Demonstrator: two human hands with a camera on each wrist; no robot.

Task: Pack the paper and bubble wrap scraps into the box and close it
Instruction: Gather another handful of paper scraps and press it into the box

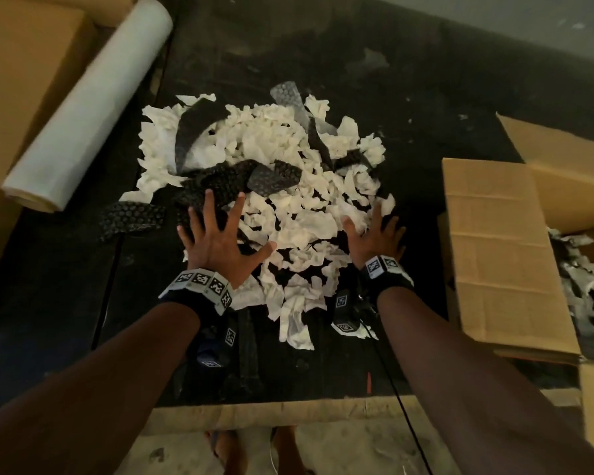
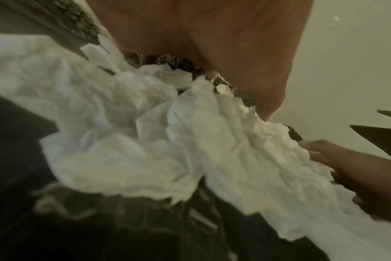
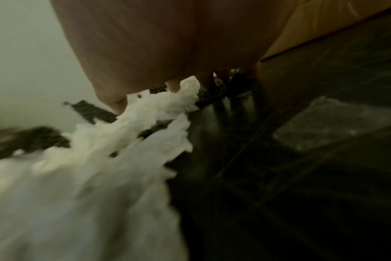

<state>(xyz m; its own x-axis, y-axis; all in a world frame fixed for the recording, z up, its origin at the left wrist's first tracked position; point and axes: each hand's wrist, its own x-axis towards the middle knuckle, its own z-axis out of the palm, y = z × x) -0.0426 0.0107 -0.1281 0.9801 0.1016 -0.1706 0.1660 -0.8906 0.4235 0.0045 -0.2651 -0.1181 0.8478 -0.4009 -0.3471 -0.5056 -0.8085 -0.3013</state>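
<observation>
hands [image 1: 288,234] flat on scraps [image 1: 275,186]; only head view shows box [image 1: 501,255].

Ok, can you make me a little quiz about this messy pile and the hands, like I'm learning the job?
1. True or false: both hands press flat on the scrap pile.
2. Which side of the pile is the open box on? A) left B) right C) behind
3. Fill in: the white roll lies to the pile's ____.

Key: 1 true, the left hand and right hand spread flat, fingers straight. 2 B. 3 left.
</observation>
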